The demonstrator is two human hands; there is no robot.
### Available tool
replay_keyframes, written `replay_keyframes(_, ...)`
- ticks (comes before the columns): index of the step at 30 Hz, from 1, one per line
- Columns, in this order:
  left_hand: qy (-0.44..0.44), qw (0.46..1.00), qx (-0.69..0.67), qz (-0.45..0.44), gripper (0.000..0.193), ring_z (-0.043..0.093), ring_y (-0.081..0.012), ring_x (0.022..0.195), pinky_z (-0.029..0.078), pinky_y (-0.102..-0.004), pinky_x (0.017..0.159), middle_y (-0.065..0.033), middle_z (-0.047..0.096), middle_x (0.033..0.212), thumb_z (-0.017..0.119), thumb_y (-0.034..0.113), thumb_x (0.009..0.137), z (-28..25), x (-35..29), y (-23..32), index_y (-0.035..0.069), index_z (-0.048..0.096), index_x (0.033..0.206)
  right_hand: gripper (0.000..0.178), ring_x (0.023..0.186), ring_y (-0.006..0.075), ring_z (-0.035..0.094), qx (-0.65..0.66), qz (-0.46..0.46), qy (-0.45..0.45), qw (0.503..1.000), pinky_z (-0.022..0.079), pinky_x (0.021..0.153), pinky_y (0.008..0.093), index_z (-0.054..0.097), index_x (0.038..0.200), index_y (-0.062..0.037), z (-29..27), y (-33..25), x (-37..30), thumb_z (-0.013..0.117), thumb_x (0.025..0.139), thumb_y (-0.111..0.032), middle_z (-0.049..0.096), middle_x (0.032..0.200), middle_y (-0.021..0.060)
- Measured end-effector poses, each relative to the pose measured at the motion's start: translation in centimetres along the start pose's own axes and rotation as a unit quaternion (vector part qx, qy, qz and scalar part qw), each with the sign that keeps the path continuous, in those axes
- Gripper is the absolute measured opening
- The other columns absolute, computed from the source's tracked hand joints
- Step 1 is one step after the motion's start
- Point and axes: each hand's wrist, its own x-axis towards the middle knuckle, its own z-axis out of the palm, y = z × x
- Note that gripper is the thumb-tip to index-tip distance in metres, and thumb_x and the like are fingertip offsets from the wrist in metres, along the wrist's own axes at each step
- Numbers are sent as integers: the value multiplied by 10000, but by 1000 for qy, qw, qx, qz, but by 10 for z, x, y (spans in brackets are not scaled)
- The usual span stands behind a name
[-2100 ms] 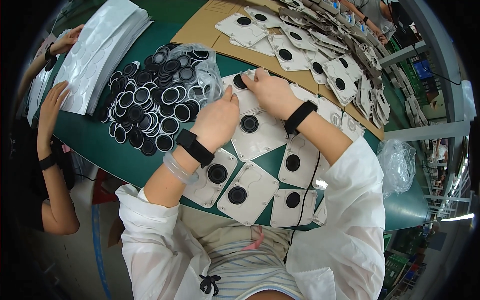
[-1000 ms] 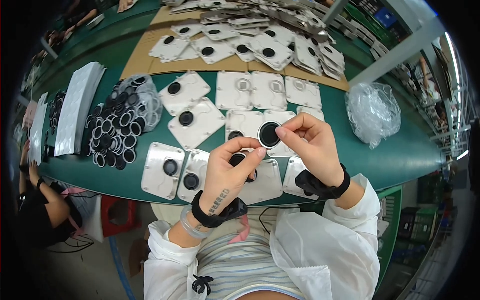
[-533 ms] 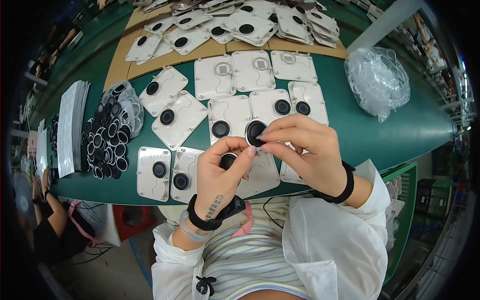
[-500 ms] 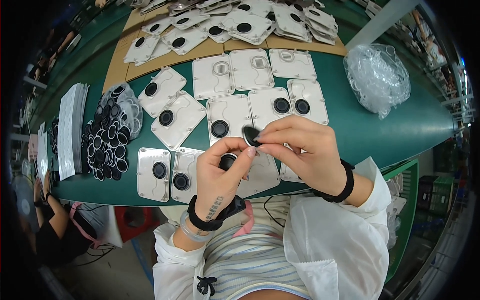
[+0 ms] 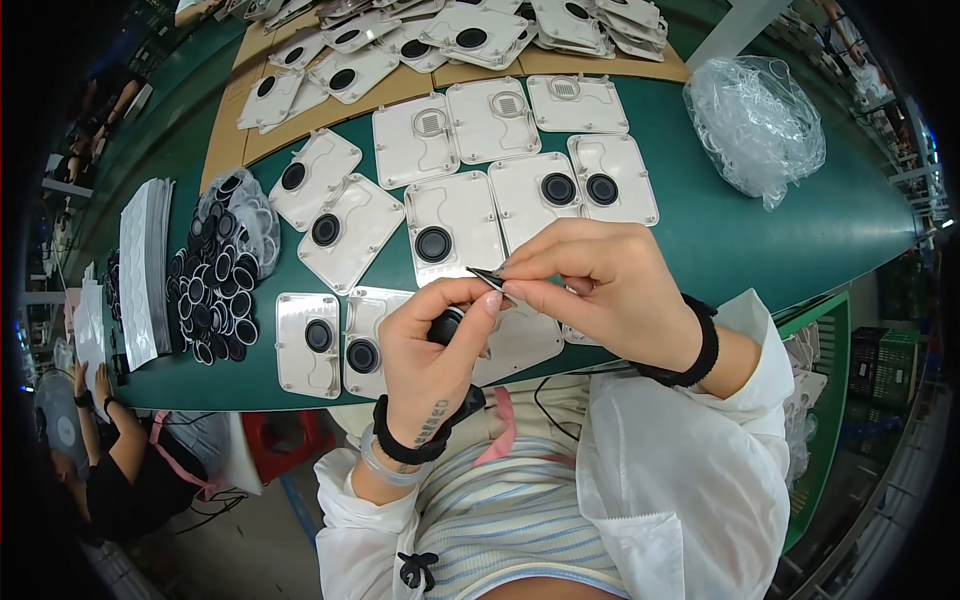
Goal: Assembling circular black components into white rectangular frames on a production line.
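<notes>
My left hand (image 5: pixel 432 345) is curled around a round black disc (image 5: pixel 446 325), thumb and forefinger meeting near its top. My right hand (image 5: pixel 600 285) pinches a thin flat piece (image 5: pixel 490 277) at the left hand's fingertips; what it is I cannot tell. Both hands hover over the near edge of a green table (image 5: pixel 760 240), above white plastic plates. One plate (image 5: pixel 455 225) just beyond the hands carries a black disc in its middle. Two more plates (image 5: pixel 306 342) with discs lie to the left.
A heap of black discs (image 5: pixel 215 290) lies at the left beside a stack of white sheets (image 5: pixel 140 270). Several white plates (image 5: pixel 490 120) cover the table's middle and a cardboard sheet behind. A crumpled clear bag (image 5: pixel 755 120) sits at right. Another person (image 5: pixel 110 460) is at lower left.
My hands have come off the plates and drawn toward me at the table's near edge. The right hand, which held a black disc, now pinches a thin piece against the left hand's disc.
</notes>
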Motion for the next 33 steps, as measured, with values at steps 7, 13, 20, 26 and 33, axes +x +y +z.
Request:
replay_keyframes(7, 10, 997, 64, 48, 104, 516, -20, 597, 417, -156, 526, -26, 658, 797, 646, 44, 863, -3, -1, -7, -32, 643, 934, 136, 543, 90, 510, -36, -29, -3, 999, 399, 470, 214, 708, 891, -22, 3, -2, -1, 716, 756, -27, 679, 880, 59)
replay_keyframes(13, 29, 999, -5, -19, 102, 523, -25, 594, 413, -161, 522, -26, 650, 769, 656, 36, 850, -1, -1, -6, -39, 647, 920, 139, 657, 158, 622, -53, -70, 15, 996, 483, 545, 245, 685, 894, 2, 11, 3, -7, 705, 757, -11, 673, 891, 87)
replay_keyframes(20, 50, 998, -5, -25, 96, 533, -37, 589, 417, -170, 521, -25, 643, 764, 660, 33, 839, 1, -3, -4, -30, 655, 912, 157, 723, 204, 661, -92, -81, -4, 992, 522, 594, 267, 669, 891, 5, 11, 2, -6, 705, 737, 4, 669, 898, 107)
replay_keyframes(26, 75, 953, 231, 179, 72, 538, -47, 583, 409, -185, 505, -34, 645, 782, 651, 29, 844, 5, -4, -12, -19, 654, 897, 172, 716, 241, 659, -184, -136, 44, 972, 528, 592, 277, 668, 889, -13, 19, 3, -8, 707, 722, 1, 669, 899, 106)
replay_keyframes(33, 66, 983, 138, 103, 67, 528, -42, 575, 403, -182, 513, -31, 638, 768, 643, 28, 853, 7, -5, -11, -23, 647, 896, 184, 784, 195, 652, -60, 40, 9, 997, 521, 681, 278, 653, 928, -8, 11, 11, 0, 695, 749, 11, 674, 912, 83)
